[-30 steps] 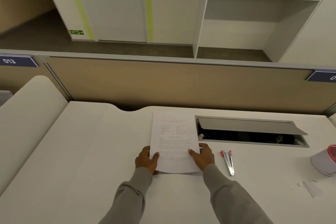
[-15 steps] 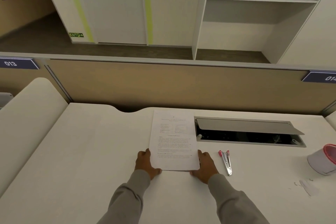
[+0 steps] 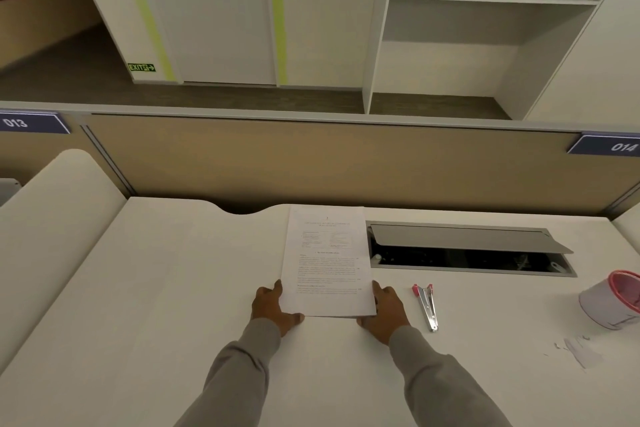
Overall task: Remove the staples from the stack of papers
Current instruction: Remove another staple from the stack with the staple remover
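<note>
Currently on view, item by item.

1. Stack of papers (image 3: 327,263): printed sheets, top page face up, lying lengthwise on the white desk (image 3: 166,295) with the far edge near the tan partition (image 3: 311,163). It sits straight in front of the person, probably to bring the bound corner within reach. The staples are too small to make out.

2. Left hand (image 3: 272,307): set against the near left corner of the stack, fingers fairly straight along the side edge, thumb reaching along the near edge. It brackets the paper and does not clench it.

3. Right hand (image 3: 384,310): mirrors this at the near right corner, fingers extended along the side edge. Whether any fingertip sits under the sheets, I cannot tell. Together the hands appear to be squaring and steadying the stack so it will not slide once prying begins.

4. Metal tool with red tips (image 3: 426,307): flat on the desk just right of the right hand, untouched. It is likely the remover, parked on the working side for a short reach.

5. Cable hatch (image 3: 467,246): lid propped open, beside the stack's right edge.

6. Pink-rimmed container (image 3: 613,300): far right, tipped on its side.

7. Paper scraps (image 3: 578,350): scattered in front of the container.

Status: preparation only, as no staple is yet engaged.
</note>
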The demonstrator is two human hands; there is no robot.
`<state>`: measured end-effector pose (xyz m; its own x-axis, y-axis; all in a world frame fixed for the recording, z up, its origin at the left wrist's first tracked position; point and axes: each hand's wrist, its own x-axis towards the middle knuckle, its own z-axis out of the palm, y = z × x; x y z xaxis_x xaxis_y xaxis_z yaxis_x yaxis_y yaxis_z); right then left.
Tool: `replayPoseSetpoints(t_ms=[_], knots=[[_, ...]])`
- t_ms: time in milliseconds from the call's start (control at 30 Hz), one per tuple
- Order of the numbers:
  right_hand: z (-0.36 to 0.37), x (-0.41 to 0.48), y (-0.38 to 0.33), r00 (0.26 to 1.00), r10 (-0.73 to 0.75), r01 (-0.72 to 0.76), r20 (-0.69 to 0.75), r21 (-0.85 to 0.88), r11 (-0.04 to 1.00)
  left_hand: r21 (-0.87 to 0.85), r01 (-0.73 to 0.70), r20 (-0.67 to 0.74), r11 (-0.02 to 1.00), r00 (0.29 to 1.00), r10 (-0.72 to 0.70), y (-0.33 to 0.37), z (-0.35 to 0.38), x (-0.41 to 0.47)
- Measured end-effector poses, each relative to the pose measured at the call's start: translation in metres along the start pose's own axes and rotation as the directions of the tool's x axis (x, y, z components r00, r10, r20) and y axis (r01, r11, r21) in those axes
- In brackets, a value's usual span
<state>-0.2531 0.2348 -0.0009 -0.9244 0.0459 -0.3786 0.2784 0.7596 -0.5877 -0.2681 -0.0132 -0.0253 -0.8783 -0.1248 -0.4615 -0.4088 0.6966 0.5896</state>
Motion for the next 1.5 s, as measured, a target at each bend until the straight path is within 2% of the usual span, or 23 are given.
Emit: replayPoseSetpoints(t_ms=[633,1200,1367,1500], knots=[[0.002,-0.002,0.013,0.997,-0.064,0.065,-0.051,0.021,0.998,-0.027,-0.028,-0.063,0.999,0.998,0.026,-0.008,0.003,-0.001],[0.006,-0.004,0.015,0.997,-0.019,0.020,-0.073,0.022,1.000,-0.022,0.001,-0.095,1.000,0.995,-0.003,-0.003,0.002,-0.011],[0.005,-0.009,0.022,0.996,0.021,-0.012,-0.086,0.106,0.994,0.021,0.057,-0.075,0.998,0.996,-0.055,0.001,0.002,-0.016],[0.000,-0.022,0.025,0.993,0.004,0.020,-0.120,0.197,0.980,0.007,0.065,-0.069,0.998,0.995,-0.065,0.005,0.003,-0.028]])
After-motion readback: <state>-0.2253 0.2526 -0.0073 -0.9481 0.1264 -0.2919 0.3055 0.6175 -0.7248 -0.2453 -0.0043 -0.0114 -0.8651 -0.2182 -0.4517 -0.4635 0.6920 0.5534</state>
